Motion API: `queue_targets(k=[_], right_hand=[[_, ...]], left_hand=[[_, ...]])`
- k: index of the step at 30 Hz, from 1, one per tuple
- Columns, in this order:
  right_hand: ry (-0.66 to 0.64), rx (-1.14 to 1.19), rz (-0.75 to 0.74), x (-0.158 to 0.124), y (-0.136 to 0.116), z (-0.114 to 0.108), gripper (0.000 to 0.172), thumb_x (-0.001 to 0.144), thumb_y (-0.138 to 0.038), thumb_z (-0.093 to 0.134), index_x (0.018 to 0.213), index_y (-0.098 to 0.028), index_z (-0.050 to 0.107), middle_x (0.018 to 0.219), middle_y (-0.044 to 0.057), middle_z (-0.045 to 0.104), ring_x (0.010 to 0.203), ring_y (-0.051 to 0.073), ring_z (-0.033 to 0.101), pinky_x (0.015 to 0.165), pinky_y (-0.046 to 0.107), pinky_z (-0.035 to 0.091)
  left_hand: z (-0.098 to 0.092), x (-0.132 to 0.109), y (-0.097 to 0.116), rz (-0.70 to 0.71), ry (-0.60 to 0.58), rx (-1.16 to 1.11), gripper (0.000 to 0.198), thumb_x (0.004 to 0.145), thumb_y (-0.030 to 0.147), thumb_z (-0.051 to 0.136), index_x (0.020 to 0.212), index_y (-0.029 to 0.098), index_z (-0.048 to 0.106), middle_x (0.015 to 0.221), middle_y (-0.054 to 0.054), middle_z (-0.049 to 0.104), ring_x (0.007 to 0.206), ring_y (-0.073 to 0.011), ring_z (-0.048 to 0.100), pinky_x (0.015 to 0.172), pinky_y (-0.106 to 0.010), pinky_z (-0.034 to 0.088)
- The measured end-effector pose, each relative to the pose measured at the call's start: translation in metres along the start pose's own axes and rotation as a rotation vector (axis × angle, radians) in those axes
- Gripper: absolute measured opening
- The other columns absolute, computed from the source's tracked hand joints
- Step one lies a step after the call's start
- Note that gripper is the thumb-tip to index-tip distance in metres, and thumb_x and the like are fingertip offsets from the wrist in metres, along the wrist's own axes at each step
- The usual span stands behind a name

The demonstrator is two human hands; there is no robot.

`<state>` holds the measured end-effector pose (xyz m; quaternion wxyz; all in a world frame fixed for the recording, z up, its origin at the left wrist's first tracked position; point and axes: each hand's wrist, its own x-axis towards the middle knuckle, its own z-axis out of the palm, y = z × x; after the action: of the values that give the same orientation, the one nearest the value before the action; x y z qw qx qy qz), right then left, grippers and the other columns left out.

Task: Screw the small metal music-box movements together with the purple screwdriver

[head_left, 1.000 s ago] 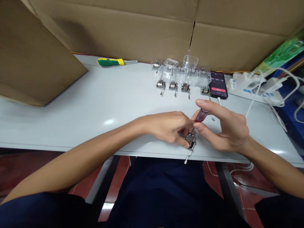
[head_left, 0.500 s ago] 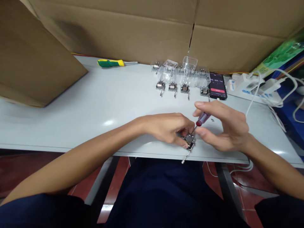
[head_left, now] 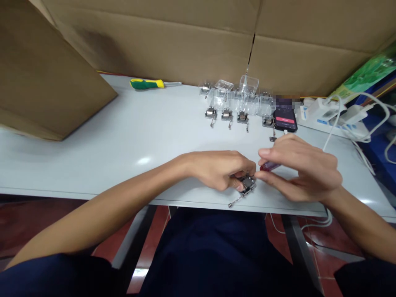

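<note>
My left hand (head_left: pixel 219 168) is closed on a small hand-crank music box movement (head_left: pixel 248 182) at the table's front edge. Its metal crank points down and left, toward me. In my right hand (head_left: pixel 306 169) is a screwdriver (head_left: pixel 269 166) with a clear purple-and-red handle, held between thumb and fingers just right of the movement. The screwdriver's tip is hard to make out near my left fingertips. A small dark metal piece (head_left: pixel 272 139) lies beyond my right hand.
Several more crank movements (head_left: pixel 227 114) line the back, beside clear plastic boxes (head_left: pixel 249 84). A phone (head_left: pixel 285 119) and a white power strip (head_left: pixel 346 126) with cables are at the right. A green-yellow screwdriver (head_left: pixel 147 84) lies at the back left, near a cardboard box (head_left: pixel 55 82).
My right hand has shifted right and closed in around the screwdriver handle, which now lies flatter. The movement in my left hand has turned, its crank swinging left.
</note>
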<state>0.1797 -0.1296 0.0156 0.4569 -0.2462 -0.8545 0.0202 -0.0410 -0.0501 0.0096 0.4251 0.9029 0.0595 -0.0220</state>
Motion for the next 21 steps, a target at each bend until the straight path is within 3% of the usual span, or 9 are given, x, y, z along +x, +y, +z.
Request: queue_targets(k=[2, 6, 11, 15, 21], right_hand=[[-0.02, 0.003, -0.021, 0.001, -0.004, -0.001, 0.066, 0.085, -0.015, 0.079, 0.148, -0.023, 0.058, 0.087, 0.001, 0.076, 0.073, 0.019, 0.07, 0.067, 0.037, 0.059], [-0.08, 0.077, 0.036, 0.003, -0.009, -0.002, 0.071, 0.091, -0.007, 0.066, 0.157, -0.022, 0.046, 0.106, 0.007, 0.078, 0.087, 0.02, 0.072, 0.074, 0.039, 0.061], [-0.011, 0.021, -0.009, 0.002, -0.007, 0.001, 0.068, 0.084, -0.012, 0.08, 0.148, -0.021, 0.058, 0.091, 0.003, 0.076, 0.074, 0.018, 0.069, 0.067, 0.037, 0.057], [-0.085, 0.161, 0.037, 0.002, -0.007, 0.004, 0.068, 0.093, -0.007, 0.065, 0.157, -0.019, 0.046, 0.11, 0.008, 0.076, 0.09, 0.019, 0.071, 0.076, 0.039, 0.059], [0.016, 0.084, -0.018, 0.001, -0.006, 0.004, 0.069, 0.081, -0.009, 0.082, 0.146, -0.018, 0.06, 0.09, 0.004, 0.075, 0.075, 0.018, 0.069, 0.068, 0.037, 0.057]], left_hand=[[-0.003, -0.002, -0.001, 0.023, -0.04, -0.036, 0.009, 0.087, 0.013, 0.063, 0.09, 0.019, 0.057, 0.077, 0.001, 0.053, 0.068, -0.0146, 0.05, 0.061, -0.029, 0.039], [-0.009, -0.005, -0.005, 0.077, -0.075, -0.067, 0.013, 0.086, 0.008, 0.062, 0.094, 0.018, 0.062, 0.079, 0.002, 0.053, 0.069, -0.0133, 0.049, 0.064, -0.028, 0.043], [-0.014, -0.006, -0.009, 0.095, -0.094, -0.107, 0.023, 0.088, 0.009, 0.061, 0.108, 0.017, 0.069, 0.088, -0.002, 0.058, 0.078, -0.0148, 0.054, 0.071, -0.028, 0.048], [-0.015, -0.007, -0.01, 0.089, -0.086, -0.114, 0.029, 0.087, 0.009, 0.063, 0.113, 0.017, 0.072, 0.093, -0.005, 0.066, 0.081, -0.0167, 0.059, 0.071, -0.029, 0.049], [-0.015, -0.007, -0.008, 0.085, -0.078, -0.074, 0.031, 0.084, 0.006, 0.065, 0.111, 0.017, 0.074, 0.096, -0.006, 0.067, 0.087, -0.0174, 0.06, 0.075, -0.028, 0.05]])
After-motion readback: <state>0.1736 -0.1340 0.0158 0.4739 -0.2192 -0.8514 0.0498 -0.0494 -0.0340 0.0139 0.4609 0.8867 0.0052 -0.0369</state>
